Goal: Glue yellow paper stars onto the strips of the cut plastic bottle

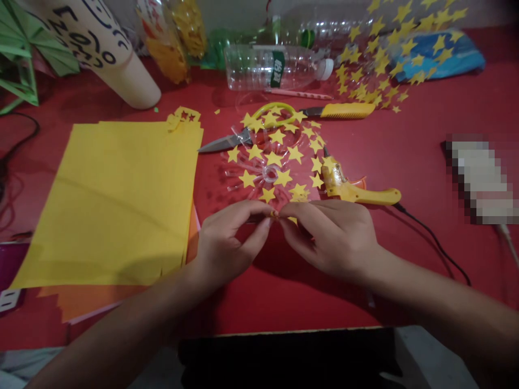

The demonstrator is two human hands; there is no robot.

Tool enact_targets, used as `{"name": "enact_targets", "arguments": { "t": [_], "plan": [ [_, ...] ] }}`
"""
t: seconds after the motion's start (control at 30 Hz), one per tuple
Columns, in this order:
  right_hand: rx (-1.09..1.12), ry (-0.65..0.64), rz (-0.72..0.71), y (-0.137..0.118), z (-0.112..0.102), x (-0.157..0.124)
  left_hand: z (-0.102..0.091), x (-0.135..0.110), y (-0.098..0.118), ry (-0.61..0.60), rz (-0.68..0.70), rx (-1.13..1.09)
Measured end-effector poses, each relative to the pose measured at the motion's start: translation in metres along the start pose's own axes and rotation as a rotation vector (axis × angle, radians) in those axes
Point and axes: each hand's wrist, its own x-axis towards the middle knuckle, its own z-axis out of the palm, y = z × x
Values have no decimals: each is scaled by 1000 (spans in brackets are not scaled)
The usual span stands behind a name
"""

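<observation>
My left hand (227, 237) and my right hand (330, 235) meet at their fingertips on the red table (405, 151). Together they pinch a small yellow paper star (274, 214), and a strip of the clear cut plastic piece (270, 162) lies under the fingers. That flat plastic flower shape spreads just beyond my hands, with several yellow stars stuck on its strips. A yellow glue gun (348, 186) lies right of it, close to my right hand, its black cord running off to the right.
A stack of yellow and orange paper sheets (117, 200) lies left. Scissors (243, 135) and a yellow utility knife (340, 111) lie beyond the plastic piece. Clear bottles (275, 67), a star-covered plastic piece (385, 48), a white cone (109, 48) and green paper craft (24, 48) line the back.
</observation>
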Motion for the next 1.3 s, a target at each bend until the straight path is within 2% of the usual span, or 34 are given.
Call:
{"name": "enact_targets", "arguments": {
  "t": [0.47,0.8,1.13,1.2,1.3],
  "plan": [
    [13,13,-31,-1,-8,0,-1,0,-1,31,-129,-92],
    [-16,66,-55,3,-20,-1,-1,-3,-12,82,-116,-221],
    [-162,204,-44,10,-36,-6,-11,-3,-13,128,-134,-153],
    [-187,243,-39,14,-40,-5,-12,-3,-13,142,-116,-123],
    [-217,233,9,20,-48,-4,-13,-3,-12,162,-67,-46]
  ]
}}
